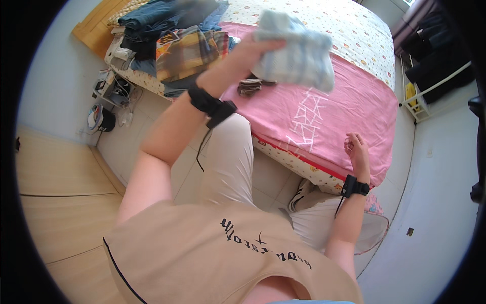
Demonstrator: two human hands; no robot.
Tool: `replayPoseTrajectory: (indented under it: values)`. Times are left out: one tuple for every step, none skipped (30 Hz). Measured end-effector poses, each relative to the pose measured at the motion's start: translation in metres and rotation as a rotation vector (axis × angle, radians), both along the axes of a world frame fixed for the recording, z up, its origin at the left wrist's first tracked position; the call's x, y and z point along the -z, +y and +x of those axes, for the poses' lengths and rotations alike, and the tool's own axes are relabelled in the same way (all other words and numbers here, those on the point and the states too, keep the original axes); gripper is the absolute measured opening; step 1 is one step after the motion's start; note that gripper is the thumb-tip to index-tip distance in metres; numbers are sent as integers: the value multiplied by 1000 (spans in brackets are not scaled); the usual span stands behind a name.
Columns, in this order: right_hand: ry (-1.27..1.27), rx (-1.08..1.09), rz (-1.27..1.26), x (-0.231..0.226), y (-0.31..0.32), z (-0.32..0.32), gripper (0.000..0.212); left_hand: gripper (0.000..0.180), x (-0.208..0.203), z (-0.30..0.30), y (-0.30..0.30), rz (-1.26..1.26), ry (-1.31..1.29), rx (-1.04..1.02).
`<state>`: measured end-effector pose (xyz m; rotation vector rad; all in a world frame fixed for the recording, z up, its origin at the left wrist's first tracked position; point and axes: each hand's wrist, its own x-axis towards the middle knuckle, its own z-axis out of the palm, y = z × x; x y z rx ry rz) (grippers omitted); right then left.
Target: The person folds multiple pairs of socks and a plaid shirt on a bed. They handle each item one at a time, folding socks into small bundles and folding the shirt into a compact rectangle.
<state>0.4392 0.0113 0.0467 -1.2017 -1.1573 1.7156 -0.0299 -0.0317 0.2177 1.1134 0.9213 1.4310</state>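
Observation:
My left hand (253, 50) is closed on the near left edge of a folded cloth (298, 53), white with pale blue checks and slightly blurred. The cloth is held up above the pink sheet (349, 101) on the bed. My right hand (357, 149) hovers over or rests by the right part of that sheet, with loosely curled fingers and nothing in them. Small rolled dark socks or similar items (249, 87) lie on the sheet below my left hand. Left of them are a folded plaid shirt (190, 53) and a stack of folded jeans (157, 20).
The bed (349, 25) has a white patterned cover and a wooden headboard (96, 25) at the left. A small rack with cables (119, 91) and a dark bin (101, 119) stand beside it. Dark clothes (438, 55) hang on a white rack at the right. Wooden cabinets (61, 172) stand at the lower left.

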Motion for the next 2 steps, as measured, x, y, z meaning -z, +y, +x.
replayPoseTrajectory:
  values:
    - [-20,1,-11,-2,2,0,17,53,-18,-32,-5,66,9,-117]
    - [-41,5,-24,-5,4,2,19,53,-36,-65,-13,40,-58,-172]
